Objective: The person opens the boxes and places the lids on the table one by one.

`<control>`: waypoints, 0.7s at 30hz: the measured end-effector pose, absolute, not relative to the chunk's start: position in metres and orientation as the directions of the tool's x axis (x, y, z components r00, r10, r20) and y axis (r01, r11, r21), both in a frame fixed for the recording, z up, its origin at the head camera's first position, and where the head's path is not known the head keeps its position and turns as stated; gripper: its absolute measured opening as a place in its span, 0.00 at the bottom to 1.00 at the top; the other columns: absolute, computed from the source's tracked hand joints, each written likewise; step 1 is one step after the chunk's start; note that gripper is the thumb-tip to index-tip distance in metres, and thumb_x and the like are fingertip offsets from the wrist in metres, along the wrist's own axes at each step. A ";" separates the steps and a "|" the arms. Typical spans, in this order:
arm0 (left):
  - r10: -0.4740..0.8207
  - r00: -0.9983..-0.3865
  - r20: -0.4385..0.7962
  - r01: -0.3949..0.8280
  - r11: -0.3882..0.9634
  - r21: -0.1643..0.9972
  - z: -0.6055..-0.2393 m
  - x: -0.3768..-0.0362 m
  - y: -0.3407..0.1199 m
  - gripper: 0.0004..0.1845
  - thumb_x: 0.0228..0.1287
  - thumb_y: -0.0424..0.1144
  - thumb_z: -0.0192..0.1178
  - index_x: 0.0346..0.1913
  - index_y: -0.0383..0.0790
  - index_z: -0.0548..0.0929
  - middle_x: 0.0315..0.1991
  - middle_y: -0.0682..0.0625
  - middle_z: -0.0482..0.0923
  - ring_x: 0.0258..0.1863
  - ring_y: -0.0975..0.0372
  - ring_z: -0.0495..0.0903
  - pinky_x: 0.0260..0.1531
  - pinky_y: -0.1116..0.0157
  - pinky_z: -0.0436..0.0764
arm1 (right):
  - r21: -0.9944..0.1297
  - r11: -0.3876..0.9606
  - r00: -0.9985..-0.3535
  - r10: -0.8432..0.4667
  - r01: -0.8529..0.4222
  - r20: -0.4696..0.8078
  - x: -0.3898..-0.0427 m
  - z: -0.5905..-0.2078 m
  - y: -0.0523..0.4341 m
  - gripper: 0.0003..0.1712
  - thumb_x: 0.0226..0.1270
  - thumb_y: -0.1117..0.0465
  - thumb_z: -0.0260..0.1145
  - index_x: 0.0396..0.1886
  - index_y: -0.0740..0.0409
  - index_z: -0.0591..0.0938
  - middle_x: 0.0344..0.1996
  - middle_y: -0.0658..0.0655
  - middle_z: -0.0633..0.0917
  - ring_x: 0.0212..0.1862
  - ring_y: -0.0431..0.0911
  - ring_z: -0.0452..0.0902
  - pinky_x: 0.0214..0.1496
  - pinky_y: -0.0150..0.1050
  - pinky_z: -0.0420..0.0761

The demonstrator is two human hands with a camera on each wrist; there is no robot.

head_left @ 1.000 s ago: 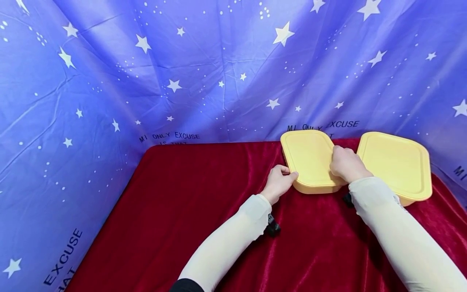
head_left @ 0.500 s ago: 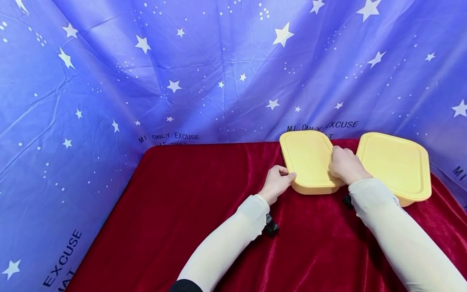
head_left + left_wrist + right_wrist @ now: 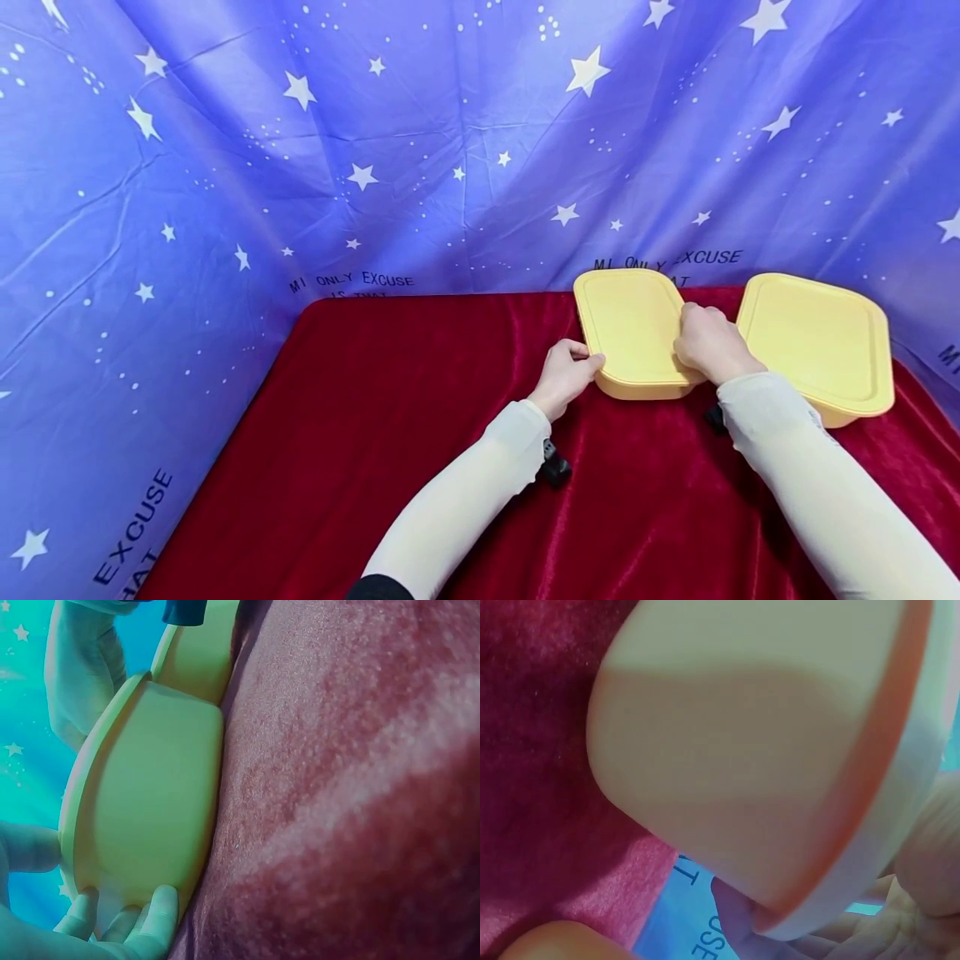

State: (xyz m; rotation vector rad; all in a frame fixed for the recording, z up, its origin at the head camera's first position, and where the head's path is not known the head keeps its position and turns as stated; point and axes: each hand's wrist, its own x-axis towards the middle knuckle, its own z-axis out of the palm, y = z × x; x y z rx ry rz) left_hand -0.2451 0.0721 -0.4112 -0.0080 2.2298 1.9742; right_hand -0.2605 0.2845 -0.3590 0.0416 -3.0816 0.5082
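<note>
Up close here you've got the pale yellow rounded plastic container (image 3: 142,802) sitting on the dark red velvet cloth (image 3: 352,780), its lid rim running along the left edge of its side wall. Your left hand (image 3: 82,922) grips the container's near corner: fingertips (image 3: 161,907) curl against the lower wall just beside the cloth, thumb pressed on the lid edge. Behind the container, a second pale yellow plastic container (image 3: 196,652) sits touching or nearly touching it. Your right hand (image 3: 79,671) rests on the first container's far edge, against the blue starry fabric backdrop (image 3: 19,772).
</note>
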 end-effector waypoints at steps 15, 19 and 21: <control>0.100 -0.989 -0.113 -0.102 0.110 0.989 -0.415 -0.246 0.066 0.07 0.59 0.33 0.64 0.37 0.39 0.76 0.30 0.52 0.76 0.31 0.58 0.81 0.34 0.66 0.77 | -0.384 0.921 -0.996 -0.038 -0.067 0.082 -0.261 -0.365 0.285 0.13 0.36 0.71 0.59 0.24 0.61 0.66 0.22 0.61 0.68 0.29 0.56 0.67 0.26 0.43 0.65; 0.092 -0.989 -0.113 -0.104 0.105 0.989 -0.415 -0.247 0.064 0.07 0.59 0.33 0.64 0.37 0.39 0.76 0.30 0.52 0.76 0.31 0.59 0.80 0.35 0.66 0.78 | -0.399 0.914 -0.995 -0.047 -0.079 0.090 -0.260 -0.365 0.285 0.13 0.36 0.72 0.58 0.24 0.61 0.65 0.21 0.60 0.67 0.28 0.56 0.66 0.25 0.42 0.64; 0.088 -0.989 -0.117 -0.108 0.103 0.989 -0.415 -0.247 0.064 0.07 0.59 0.33 0.64 0.37 0.39 0.76 0.30 0.52 0.76 0.30 0.60 0.80 0.35 0.66 0.79 | -0.403 0.912 -0.995 -0.047 -0.079 0.089 -0.260 -0.365 0.284 0.13 0.36 0.72 0.57 0.24 0.60 0.65 0.21 0.60 0.66 0.29 0.55 0.65 0.24 0.41 0.63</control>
